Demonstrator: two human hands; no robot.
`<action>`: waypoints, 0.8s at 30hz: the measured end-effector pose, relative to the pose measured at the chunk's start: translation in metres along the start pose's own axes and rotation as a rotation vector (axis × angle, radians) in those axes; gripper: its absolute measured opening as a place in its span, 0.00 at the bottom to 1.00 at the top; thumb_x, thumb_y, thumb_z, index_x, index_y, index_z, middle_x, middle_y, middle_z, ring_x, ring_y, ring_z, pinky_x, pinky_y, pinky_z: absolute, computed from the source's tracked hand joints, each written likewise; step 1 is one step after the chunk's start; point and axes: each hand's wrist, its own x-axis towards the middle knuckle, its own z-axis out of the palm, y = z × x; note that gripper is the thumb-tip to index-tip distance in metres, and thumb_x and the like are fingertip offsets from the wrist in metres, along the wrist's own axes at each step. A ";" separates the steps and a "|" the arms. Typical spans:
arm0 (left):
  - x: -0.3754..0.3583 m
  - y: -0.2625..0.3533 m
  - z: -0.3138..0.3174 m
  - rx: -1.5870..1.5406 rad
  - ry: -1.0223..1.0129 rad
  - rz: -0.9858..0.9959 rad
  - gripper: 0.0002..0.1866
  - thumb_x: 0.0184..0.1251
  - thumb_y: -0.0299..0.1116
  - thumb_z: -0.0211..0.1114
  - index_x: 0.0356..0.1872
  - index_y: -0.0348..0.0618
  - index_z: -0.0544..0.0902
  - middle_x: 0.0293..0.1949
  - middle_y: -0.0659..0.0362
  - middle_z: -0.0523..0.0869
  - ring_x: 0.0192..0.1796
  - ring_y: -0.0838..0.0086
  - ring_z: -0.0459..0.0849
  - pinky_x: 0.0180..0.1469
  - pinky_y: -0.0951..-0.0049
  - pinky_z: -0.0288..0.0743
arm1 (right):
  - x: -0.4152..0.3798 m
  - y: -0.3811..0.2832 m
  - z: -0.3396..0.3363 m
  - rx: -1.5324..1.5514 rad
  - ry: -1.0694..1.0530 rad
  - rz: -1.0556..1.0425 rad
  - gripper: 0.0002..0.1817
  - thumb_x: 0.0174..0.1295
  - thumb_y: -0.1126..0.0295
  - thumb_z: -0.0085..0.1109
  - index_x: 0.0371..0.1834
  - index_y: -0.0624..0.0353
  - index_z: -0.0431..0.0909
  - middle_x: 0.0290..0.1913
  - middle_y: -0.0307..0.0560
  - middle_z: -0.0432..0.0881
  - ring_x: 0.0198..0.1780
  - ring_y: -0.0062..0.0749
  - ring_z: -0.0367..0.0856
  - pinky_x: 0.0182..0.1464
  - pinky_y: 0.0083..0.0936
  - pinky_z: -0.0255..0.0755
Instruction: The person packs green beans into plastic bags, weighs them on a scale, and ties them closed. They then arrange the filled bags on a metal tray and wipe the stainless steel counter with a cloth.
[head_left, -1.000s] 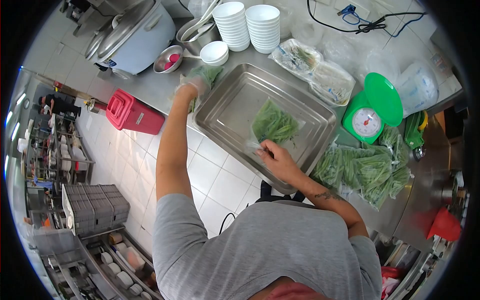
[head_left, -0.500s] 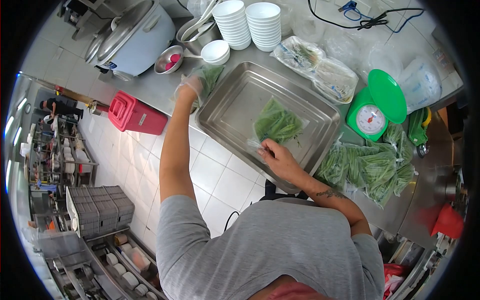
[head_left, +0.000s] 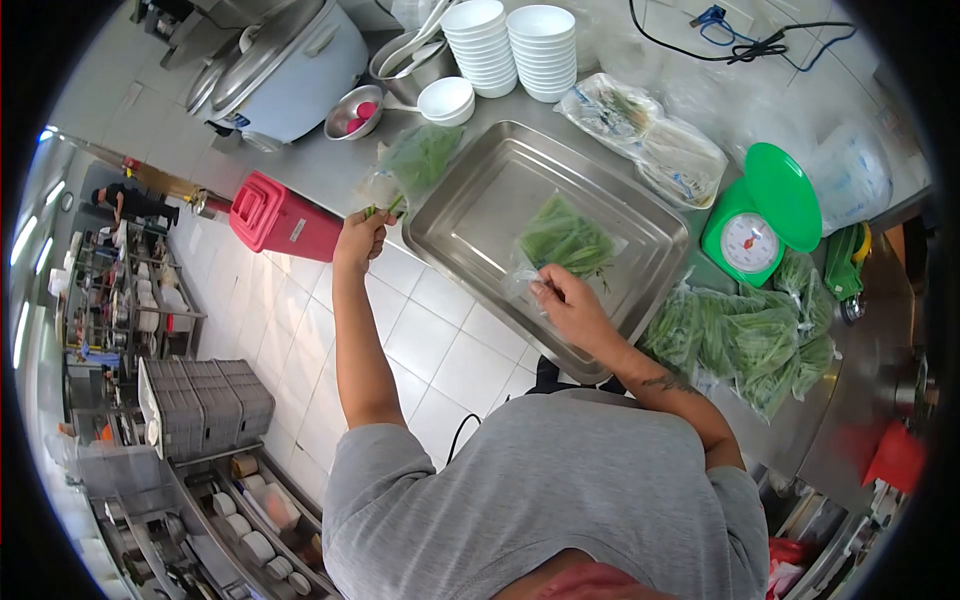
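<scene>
My left hand (head_left: 361, 239) pinches a few thin green bean pieces (head_left: 383, 210) just past the tray's left edge. Close above it, a clear plastic bag of cut greens (head_left: 421, 158) lies on the counter with its mouth toward the hand. My right hand (head_left: 570, 305) grips the gathered end of a second clear bag, full of green bean pieces (head_left: 563, 240). That bag rests inside a shallow steel tray (head_left: 470, 205), and some bean tips show at its right side.
Several filled bags of beans (head_left: 745, 335) lie right of the tray, below a green dial scale (head_left: 750, 240). Stacked white bowls (head_left: 541, 50), a steel bowl with pink items (head_left: 354, 112) and a large cooker (head_left: 290, 80) stand behind. A red bin (head_left: 285, 215) is at left.
My left hand has come out of the bag on the left, toward me, with green bean pieces in its fingers. My right hand still holds its bag over the tray.
</scene>
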 end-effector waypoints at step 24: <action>0.101 0.008 0.074 1.287 0.349 0.306 0.16 0.65 0.34 0.49 0.48 0.42 0.79 0.48 0.43 0.82 0.50 0.49 0.82 0.52 0.54 0.75 | -0.005 -0.010 0.001 -0.049 0.000 -0.009 0.09 0.67 0.67 0.53 0.36 0.64 0.70 0.23 0.42 0.69 0.25 0.22 0.63 0.29 0.24 0.62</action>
